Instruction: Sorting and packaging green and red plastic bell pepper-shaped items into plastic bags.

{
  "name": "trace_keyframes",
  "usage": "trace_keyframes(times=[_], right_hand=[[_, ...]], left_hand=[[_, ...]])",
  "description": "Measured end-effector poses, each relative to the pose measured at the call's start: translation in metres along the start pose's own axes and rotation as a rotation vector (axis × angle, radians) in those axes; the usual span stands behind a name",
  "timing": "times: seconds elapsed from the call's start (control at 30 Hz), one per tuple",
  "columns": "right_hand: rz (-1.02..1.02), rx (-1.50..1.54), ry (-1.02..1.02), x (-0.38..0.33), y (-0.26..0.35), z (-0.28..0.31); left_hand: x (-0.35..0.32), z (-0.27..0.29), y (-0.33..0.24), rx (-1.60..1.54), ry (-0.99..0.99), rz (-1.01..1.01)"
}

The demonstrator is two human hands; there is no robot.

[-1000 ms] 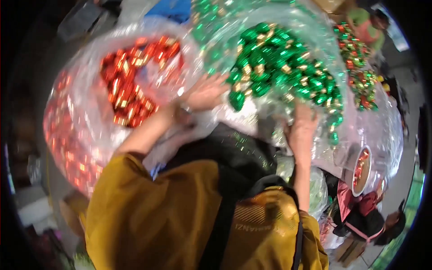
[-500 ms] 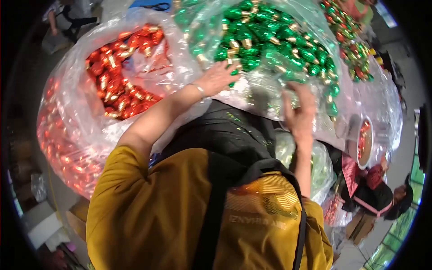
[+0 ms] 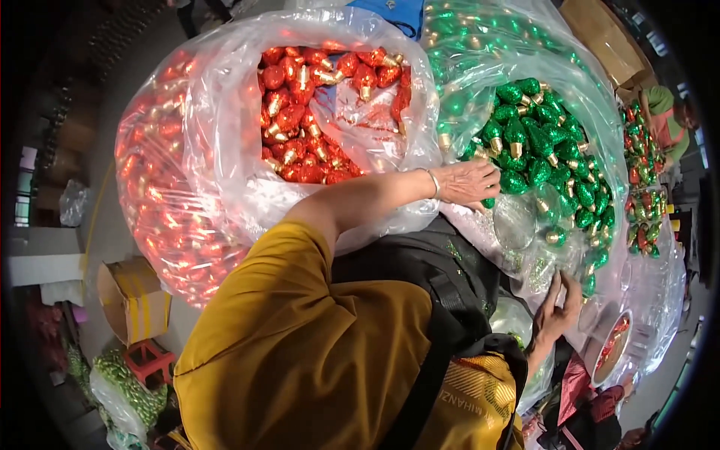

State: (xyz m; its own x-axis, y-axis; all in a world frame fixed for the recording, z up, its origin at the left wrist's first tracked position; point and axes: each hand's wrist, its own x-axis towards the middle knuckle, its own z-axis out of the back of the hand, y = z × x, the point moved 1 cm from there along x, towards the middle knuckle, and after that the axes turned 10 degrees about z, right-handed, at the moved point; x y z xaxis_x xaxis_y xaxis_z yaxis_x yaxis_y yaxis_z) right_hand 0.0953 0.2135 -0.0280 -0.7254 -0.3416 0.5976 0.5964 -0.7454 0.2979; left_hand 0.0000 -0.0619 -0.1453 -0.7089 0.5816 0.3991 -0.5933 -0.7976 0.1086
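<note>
My left hand (image 3: 466, 184) is bent over the near-left rim of a large clear plastic bag (image 3: 517, 71), its fingers close together. A green bulb-shaped ornament lies right at its fingertips. Inside the bag are many glittery green bulb ornaments (image 3: 536, 139) with gold caps. Lower right, my right hand (image 3: 556, 311) pinches the bag's near edge between thumb and fingers; the exact grip is partly hidden. Between my hands lies clear, glitter-dusted plastic (image 3: 514, 221) with a round shape in it. Neither hand shows an ornament in its grip.
Left of the green ones, a big clear bag (image 3: 217, 127) holds red bulb ornaments (image 3: 300, 124). Mixed ornaments (image 3: 645, 172) and a white tub (image 3: 607, 349) stand to the right. A cardboard box (image 3: 135, 304) and red stool (image 3: 146, 364) sit on the floor. People are nearby at right.
My view has turned, so the bags sit further right in it. The right hand, raised and spread before, has come down onto the bag's near edge. The left stays at the rim.
</note>
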Motion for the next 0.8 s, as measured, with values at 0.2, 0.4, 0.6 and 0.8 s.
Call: trace_keyframes(times=[0.2, 0.4, 0.6, 0.8], right_hand=[[-0.501, -0.12, 0.04, -0.144, -0.078, 0.031], [-1.322, -0.489, -0.134, -0.423, -0.205, 0.021], [-0.958, -0.146, 0.24, -0.39, -0.222, -0.14], [-0.644, 0.058, 0.498, -0.349, -0.223, -0.214]], left_hand=[[-0.036, 0.071, 0.054, -0.42, -0.573, 0.657], [-0.123, 0.088, 0.18, -0.306, -0.55, 1.403], [-0.112, 0.044, 0.215, -0.022, 0.212, 1.441], [-0.098, 0.007, 0.223, -0.11, 0.215, 1.561]])
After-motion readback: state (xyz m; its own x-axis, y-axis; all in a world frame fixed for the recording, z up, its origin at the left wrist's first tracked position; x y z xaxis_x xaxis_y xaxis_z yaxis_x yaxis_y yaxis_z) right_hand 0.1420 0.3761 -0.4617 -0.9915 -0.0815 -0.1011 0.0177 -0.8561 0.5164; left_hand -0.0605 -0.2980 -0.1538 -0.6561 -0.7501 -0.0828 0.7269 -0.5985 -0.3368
